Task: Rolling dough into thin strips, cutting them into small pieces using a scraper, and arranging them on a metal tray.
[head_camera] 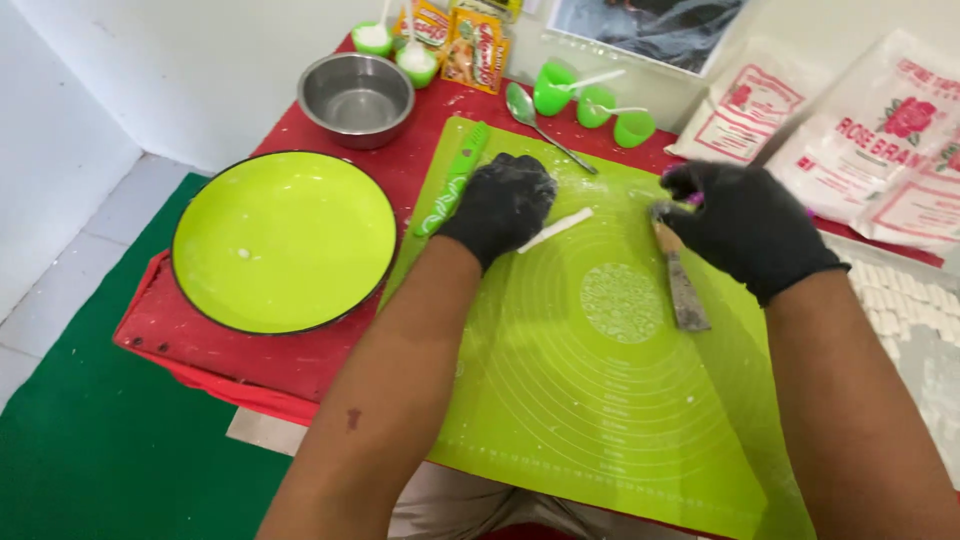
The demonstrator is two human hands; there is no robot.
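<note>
Left hand [500,205], gloved, presses closed over one end of the dough strip [556,229] at upper centre of the green mat [600,420]. Right hand [745,230] grips the scraper [680,280]. Risk: uneven pressure could likely tear the strip. The strip is thin, white, short and floured.

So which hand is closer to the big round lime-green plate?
The left. The left hand, in a black glove, rests on the green mat just right of the big round lime-green plate. The right hand is farther right, holding a scraper across the mat.
</note>
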